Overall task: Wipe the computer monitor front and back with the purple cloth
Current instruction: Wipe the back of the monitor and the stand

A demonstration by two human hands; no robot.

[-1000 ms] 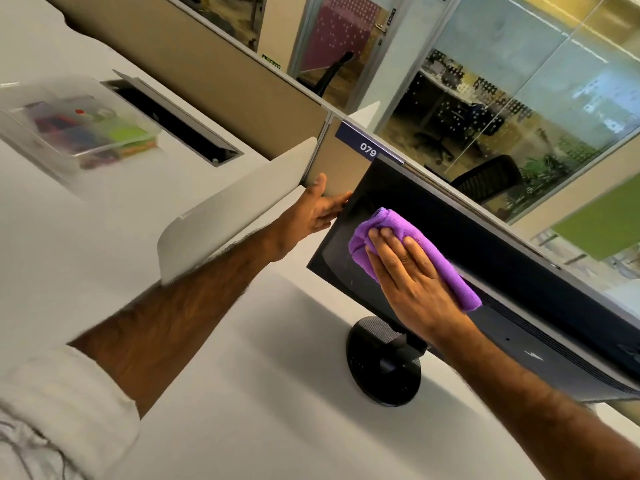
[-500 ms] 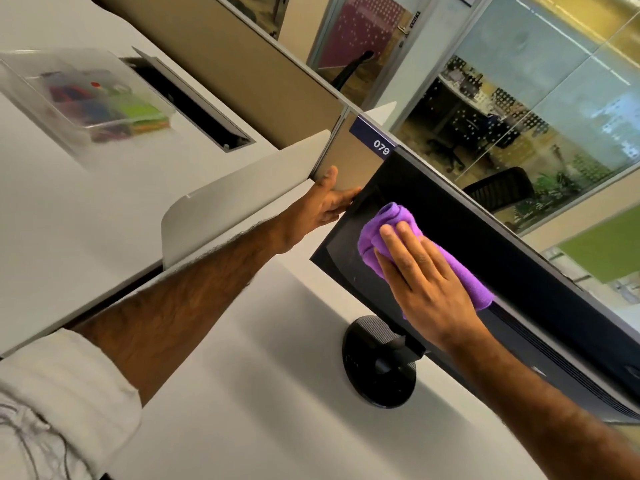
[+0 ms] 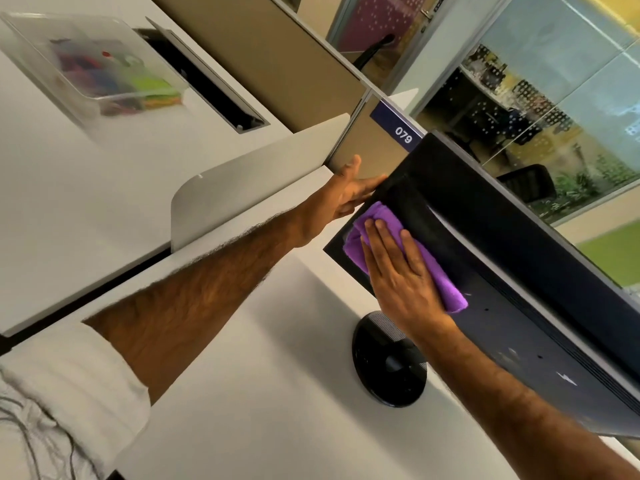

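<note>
1. Here, the right hand (image 3: 405, 285) lies flat on the purple cloth (image 3: 379, 214), fingers straight and close together, pressing it against the dark monitor (image 3: 519, 237) near its left edge.
2. The left hand (image 3: 343, 199) rests on that left edge, fingers straight, thumb raised.
3. The monitor tilts on its round black base (image 3: 388, 375) on the white desk (image 3: 277, 393).
4. A clear plastic box (image 3: 97, 64) sits far left, and a "079" label (image 3: 403, 135) shows beyond the monitor.

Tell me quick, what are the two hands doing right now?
Left hand: open, straight fingers against the monitor edge.
Right hand: open, flat, pressing the cloth onto the monitor.
</note>
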